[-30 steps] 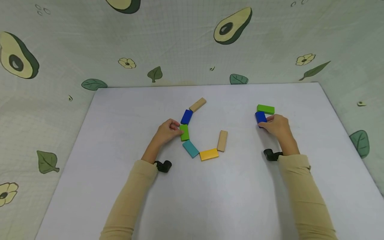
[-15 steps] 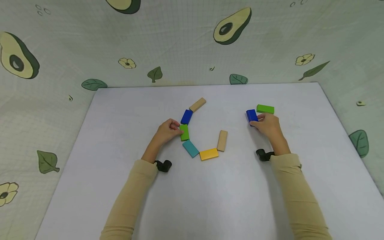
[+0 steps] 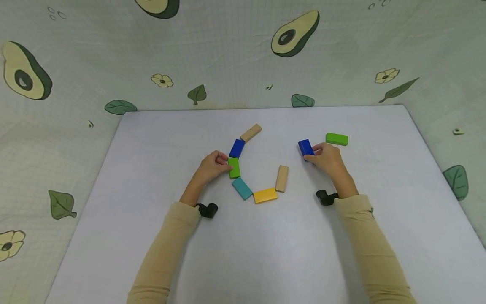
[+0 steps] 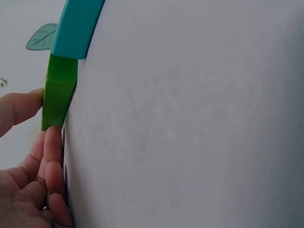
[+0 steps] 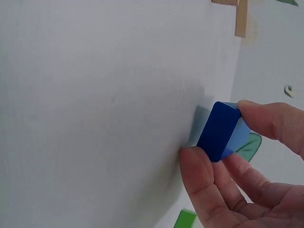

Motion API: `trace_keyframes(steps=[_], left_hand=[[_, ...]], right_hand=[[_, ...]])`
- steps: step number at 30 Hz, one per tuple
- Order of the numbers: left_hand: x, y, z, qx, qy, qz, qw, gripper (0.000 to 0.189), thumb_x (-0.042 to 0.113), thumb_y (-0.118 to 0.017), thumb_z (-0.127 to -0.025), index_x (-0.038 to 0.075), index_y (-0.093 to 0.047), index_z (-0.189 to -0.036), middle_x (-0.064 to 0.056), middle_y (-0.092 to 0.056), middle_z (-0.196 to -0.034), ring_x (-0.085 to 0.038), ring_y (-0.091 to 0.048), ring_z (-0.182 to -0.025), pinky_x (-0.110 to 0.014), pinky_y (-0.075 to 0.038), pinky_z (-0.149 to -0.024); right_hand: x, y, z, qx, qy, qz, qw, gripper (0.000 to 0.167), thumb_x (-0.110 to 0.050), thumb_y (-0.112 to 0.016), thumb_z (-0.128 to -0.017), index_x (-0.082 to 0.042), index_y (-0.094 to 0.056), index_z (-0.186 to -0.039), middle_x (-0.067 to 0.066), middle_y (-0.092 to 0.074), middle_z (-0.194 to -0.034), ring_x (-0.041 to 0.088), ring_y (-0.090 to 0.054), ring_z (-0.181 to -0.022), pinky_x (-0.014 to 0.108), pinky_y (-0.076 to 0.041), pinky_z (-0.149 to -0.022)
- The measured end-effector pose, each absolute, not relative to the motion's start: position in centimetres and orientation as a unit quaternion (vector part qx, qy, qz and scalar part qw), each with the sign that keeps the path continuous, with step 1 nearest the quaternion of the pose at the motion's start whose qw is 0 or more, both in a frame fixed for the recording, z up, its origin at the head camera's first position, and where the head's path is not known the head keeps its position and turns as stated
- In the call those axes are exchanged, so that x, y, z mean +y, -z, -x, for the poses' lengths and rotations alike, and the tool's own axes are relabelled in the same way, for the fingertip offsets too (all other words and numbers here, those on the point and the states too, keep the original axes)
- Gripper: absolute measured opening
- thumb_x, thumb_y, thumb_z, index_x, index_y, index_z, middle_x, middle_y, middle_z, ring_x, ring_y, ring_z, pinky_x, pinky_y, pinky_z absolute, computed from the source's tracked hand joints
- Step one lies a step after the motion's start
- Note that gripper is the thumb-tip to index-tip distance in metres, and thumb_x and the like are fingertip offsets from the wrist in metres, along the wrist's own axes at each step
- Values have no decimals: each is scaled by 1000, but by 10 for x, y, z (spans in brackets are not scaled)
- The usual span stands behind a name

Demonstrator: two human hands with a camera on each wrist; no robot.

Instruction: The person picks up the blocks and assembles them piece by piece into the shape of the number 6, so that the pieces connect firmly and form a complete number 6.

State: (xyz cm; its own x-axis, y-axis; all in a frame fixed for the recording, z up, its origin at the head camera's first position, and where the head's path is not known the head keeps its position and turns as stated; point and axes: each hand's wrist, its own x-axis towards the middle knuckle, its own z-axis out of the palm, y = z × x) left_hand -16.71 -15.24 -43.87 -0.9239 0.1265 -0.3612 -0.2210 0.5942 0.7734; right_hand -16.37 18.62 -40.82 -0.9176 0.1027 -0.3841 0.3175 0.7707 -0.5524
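My left hand (image 3: 212, 166) holds a green block (image 3: 234, 168) between thumb and fingertips, where it lies in a curved row of blocks. In the left wrist view the thumb touches one side of this block, and a turquoise block (image 4: 78, 29) adjoins its end. Right of the row, my right hand (image 3: 326, 159) pinches a blue block (image 3: 306, 149) between thumb and fingers. The right wrist view shows a gap and a shadow between that block (image 5: 221, 130) and the table. A second green block (image 3: 336, 139) lies behind and to the right of this hand.
The row also has a wooden block (image 3: 251, 133), another blue block (image 3: 237, 148), a yellow block (image 3: 265, 195) and a second wooden block (image 3: 282, 178). Its open side faces right. Behind the white table (image 3: 243, 253) hangs a patterned cloth (image 3: 228, 46).
My right hand has carried the blue block leftward, away from the green block at the right and closer to the row. My left hand has stayed at its green block.
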Motion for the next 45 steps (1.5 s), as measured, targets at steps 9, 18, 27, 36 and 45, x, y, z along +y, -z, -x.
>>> trace_keyframes(steps=[9, 18, 27, 36, 45], left_hand=[[-152, 439, 167, 870, -451, 34, 196, 36, 23, -69, -81, 5, -55, -109, -8, -57, -91, -21, -51, -85, -26, -38, -71], [-151, 437, 166, 867, -454, 39, 199, 36, 23, -69, -81, 5, -55, -109, -7, -56, -90, -20, -51, -84, -26, -39, -71], [-151, 438, 167, 867, -458, 36, 194, 35, 22, -69, -81, 5, -55, -109, -7, -56, -89, -19, -51, -82, -25, -39, -70], [-151, 438, 167, 868, -455, 39, 197, 35, 22, -68, -82, 5, -55, -110, -7, -57, -91, -20, -51, -85, -25, -39, -72], [-151, 439, 167, 867, -455, 40, 199, 36, 22, -68, -82, 5, -55, -110, -7, -56, -91, -20, -51, -84, -25, -39, -71]], right_hand=[[165, 410, 163, 927, 319, -83, 178, 51, -27, -62, -88, 2, -47, -127, 23, -53, -115, 33, -49, -101, 44, -45, -88], [150, 415, 169, 927, 326, -57, 178, 48, -26, -63, -88, 1, -51, -125, 21, -55, -112, 30, -51, -97, 42, -45, -86], [139, 421, 178, 922, 337, -34, 187, 42, -25, -63, -88, 0, -55, -122, 18, -55, -107, 28, -49, -95, 37, -43, -81], [137, 423, 185, 907, 366, -27, 207, 31, -21, -58, -91, -6, -60, -118, 13, -55, -102, 25, -48, -92, 33, -39, -77], [140, 423, 184, 894, 382, -32, 232, 30, -21, -55, -92, -7, -61, -119, 13, -54, -105, 26, -46, -96, 37, -37, -82]])
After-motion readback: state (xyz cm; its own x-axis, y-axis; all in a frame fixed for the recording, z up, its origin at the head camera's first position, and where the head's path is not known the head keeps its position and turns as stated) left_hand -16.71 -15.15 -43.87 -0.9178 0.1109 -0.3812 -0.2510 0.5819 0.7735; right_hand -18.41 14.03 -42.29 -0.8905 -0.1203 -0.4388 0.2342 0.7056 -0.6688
